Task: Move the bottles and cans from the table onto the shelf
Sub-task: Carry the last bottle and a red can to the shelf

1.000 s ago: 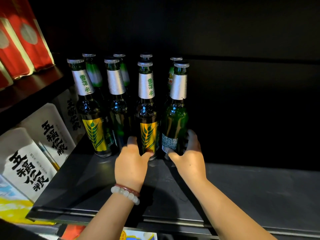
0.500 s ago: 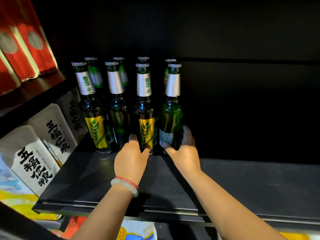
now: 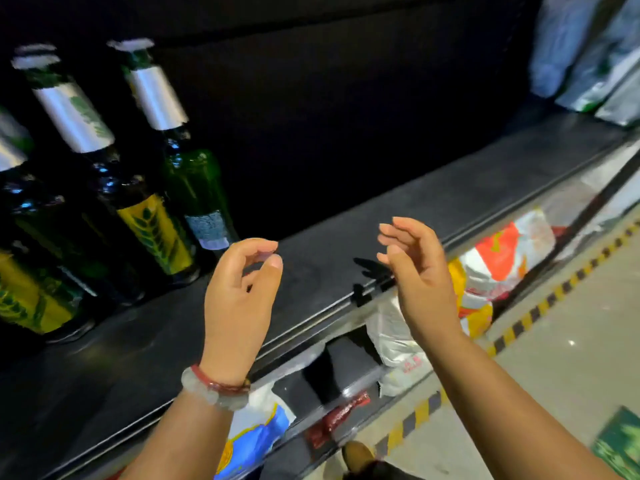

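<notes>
Both the left hand (image 3: 239,292) and right hand (image 3: 420,271) hung empty, fingers loosely curled; a careless swing might topple the blurred green glass bottles (image 3: 194,188) at frame left.

Green glass bottles (image 3: 104,188) standing upright in a tight cluster at nine to ten o'clock, on the dark shelf (image 3: 346,244). Silver foil round the necks, pale caps, yellow labels with a green wheat ear low on the bodies. Rightmost bottle (image 3: 194,181) turned to show a small white back label, apparently printed text, too blurred to read. Bare shelf surface stretching away toward two o'clock.
</notes>
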